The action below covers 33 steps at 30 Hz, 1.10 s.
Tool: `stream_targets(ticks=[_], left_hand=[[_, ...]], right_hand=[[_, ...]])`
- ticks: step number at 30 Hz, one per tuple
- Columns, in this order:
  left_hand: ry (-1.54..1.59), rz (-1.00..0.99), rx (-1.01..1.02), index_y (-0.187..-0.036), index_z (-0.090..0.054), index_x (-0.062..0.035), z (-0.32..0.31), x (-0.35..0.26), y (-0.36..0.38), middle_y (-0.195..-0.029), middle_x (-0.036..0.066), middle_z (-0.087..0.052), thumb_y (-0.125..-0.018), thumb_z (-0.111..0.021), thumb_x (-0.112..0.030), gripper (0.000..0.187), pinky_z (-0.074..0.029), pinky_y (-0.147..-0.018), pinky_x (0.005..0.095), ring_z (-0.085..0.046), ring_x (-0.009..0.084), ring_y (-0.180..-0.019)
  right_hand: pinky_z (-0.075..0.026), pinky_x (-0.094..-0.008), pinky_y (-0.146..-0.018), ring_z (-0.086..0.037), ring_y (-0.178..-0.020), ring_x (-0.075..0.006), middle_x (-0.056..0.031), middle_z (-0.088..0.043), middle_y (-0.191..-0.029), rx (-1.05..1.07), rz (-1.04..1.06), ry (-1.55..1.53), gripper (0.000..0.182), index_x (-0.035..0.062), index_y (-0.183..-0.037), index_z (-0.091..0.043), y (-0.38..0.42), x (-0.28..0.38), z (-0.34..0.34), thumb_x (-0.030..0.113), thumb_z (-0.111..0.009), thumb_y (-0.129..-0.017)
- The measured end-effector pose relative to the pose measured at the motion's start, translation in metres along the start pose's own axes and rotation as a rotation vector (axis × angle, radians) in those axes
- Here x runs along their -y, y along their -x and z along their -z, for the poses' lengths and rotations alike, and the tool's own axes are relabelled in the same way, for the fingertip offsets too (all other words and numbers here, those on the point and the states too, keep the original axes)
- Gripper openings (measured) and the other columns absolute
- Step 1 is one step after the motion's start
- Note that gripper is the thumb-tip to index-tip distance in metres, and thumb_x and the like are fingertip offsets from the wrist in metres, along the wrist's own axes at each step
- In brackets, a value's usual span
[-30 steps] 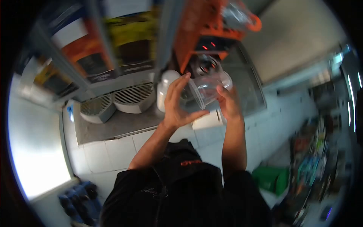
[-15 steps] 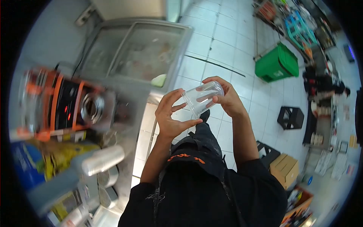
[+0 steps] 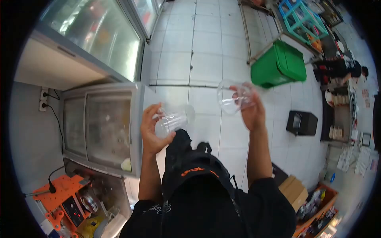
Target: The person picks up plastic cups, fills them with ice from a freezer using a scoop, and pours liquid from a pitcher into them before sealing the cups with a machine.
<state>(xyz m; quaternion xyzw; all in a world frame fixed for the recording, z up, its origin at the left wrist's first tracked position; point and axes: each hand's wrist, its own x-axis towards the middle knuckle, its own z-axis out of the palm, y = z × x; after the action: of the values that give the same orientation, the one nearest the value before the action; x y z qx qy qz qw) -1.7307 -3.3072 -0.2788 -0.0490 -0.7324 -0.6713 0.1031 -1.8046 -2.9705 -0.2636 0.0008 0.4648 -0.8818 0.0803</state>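
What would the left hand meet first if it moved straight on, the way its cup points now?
Probably the second clear cup in the right hand; the left hand aims its cup there, though depth is unclear.

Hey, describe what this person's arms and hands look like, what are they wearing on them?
Both forearms are bare, and the left hand and right hand wear no gloves. I can make out no rings, watch or bracelets. Short black sleeves end near the elbows. The black top carries faint script near the left shoulder, and a black apron with orange lettering hangs in front.
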Motion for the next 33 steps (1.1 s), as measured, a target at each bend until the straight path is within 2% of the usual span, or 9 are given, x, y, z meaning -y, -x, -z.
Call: stream_targets(ticks=[1, 4, 6, 11, 16, 21, 25, 28, 33], left_hand=[[-0.070, -0.010, 0.064, -0.139, -0.053, -0.0034, -0.001, 0.008, -0.032, -0.132, 0.009, -0.052, -0.060, -0.083, -0.015, 0.085, -0.051, -0.092, 0.0354, -0.055, 0.0209, -0.112], [0.074, 0.075, 0.236, -0.139, -0.051, -0.0012, -0.013, 0.048, -0.128, -0.135, 0.010, -0.056, -0.061, -0.082, -0.015, 0.085, -0.045, -0.094, 0.0327, -0.054, 0.0191, -0.110], [0.324, 0.134, 0.262, -0.139, -0.049, -0.0004, -0.023, 0.091, -0.200, -0.136, 0.012, -0.057, -0.062, -0.085, -0.017, 0.086, -0.043, -0.096, 0.0316, -0.055, 0.0188, -0.111], [1.011, 0.465, 0.155, -0.147, -0.034, -0.0068, -0.061, 0.122, -0.395, -0.143, 0.020, -0.050, -0.069, -0.088, -0.033, 0.098, -0.037, -0.115, 0.0426, -0.050, 0.0306, -0.133], [1.365, 0.652, 0.333, -0.156, -0.022, -0.0062, -0.104, 0.123, -0.597, -0.148, 0.014, -0.048, -0.071, -0.088, -0.030, 0.111, -0.035, -0.118, 0.0443, -0.050, 0.0273, -0.134], [1.117, 0.620, 0.522, -0.148, -0.038, -0.0027, -0.154, 0.207, -0.785, -0.150, 0.016, -0.047, -0.066, -0.092, -0.027, 0.100, -0.035, -0.117, 0.0397, -0.048, 0.0240, -0.136], [0.744, 0.469, 0.582, -0.137, -0.056, -0.0040, -0.193, 0.243, -0.949, -0.160, 0.016, -0.031, -0.058, -0.097, -0.042, 0.096, -0.030, -0.116, 0.0387, -0.033, 0.0223, -0.147], [0.616, 0.437, 0.583, -0.139, -0.055, -0.0035, -0.204, 0.247, -1.054, -0.167, 0.016, -0.010, -0.053, -0.098, -0.046, 0.105, -0.027, -0.119, 0.0428, -0.024, 0.0262, -0.151], [0.634, 0.460, 0.621, -0.137, -0.056, -0.0041, -0.212, 0.283, -1.242, -0.165, 0.016, -0.010, -0.049, -0.099, -0.046, 0.107, -0.031, -0.119, 0.0526, -0.031, 0.0338, -0.148]], right_hand=[[-0.046, -0.0353, -0.098, -0.061, -0.109, -0.0213, -0.0203, -0.061, -0.131, 0.012, -0.022, -0.038, 0.051, 0.0093, -0.135, -0.047, -0.032, -0.018, 0.003, 0.039, -0.061, -0.096], [-0.049, -0.0396, -0.100, -0.058, -0.123, -0.0379, -0.0205, -0.052, -0.141, 0.120, -0.277, -0.270, 0.059, 0.0102, -0.138, -0.045, -0.119, -0.068, 0.006, 0.033, -0.072, -0.091], [-0.049, -0.0438, -0.105, -0.055, -0.129, -0.0410, -0.0203, -0.052, -0.139, 0.136, -0.383, -0.433, 0.056, 0.0110, -0.141, -0.042, -0.177, -0.088, -0.005, 0.032, -0.065, -0.095], [-0.046, -0.0413, -0.106, -0.056, -0.126, -0.0324, -0.0139, -0.054, -0.134, 0.096, -0.281, -0.462, 0.064, 0.0094, -0.153, -0.030, -0.335, -0.044, -0.034, 0.033, -0.058, -0.100], [-0.043, -0.0409, -0.108, -0.056, -0.125, -0.0284, -0.0130, -0.058, -0.130, 0.020, -0.156, -0.375, 0.059, 0.0017, -0.149, -0.036, -0.500, 0.014, -0.016, 0.033, -0.055, -0.102], [-0.052, -0.0370, -0.096, -0.063, -0.114, -0.0270, -0.0139, -0.060, -0.127, -0.221, -0.112, -0.182, 0.055, 0.0024, -0.144, -0.042, -0.703, 0.036, 0.061, 0.033, -0.058, -0.102], [-0.054, -0.0317, -0.089, -0.067, -0.104, -0.0213, -0.0121, -0.062, -0.123, -0.198, -0.196, 0.161, 0.037, 0.0038, -0.125, -0.053, -0.877, 0.057, 0.099, 0.009, -0.068, -0.093], [-0.055, -0.0307, -0.085, -0.066, -0.101, -0.0173, -0.0113, -0.063, -0.121, -0.003, -0.324, 0.306, 0.046, 0.0035, -0.123, -0.054, -1.013, 0.071, 0.117, 0.011, -0.079, -0.085], [-0.055, -0.0319, -0.084, -0.067, -0.096, -0.0180, -0.0096, -0.068, -0.110, 0.348, -0.449, 0.671, 0.052, 0.0013, -0.120, -0.059, -1.235, 0.116, 0.131, 0.019, -0.087, -0.079]])
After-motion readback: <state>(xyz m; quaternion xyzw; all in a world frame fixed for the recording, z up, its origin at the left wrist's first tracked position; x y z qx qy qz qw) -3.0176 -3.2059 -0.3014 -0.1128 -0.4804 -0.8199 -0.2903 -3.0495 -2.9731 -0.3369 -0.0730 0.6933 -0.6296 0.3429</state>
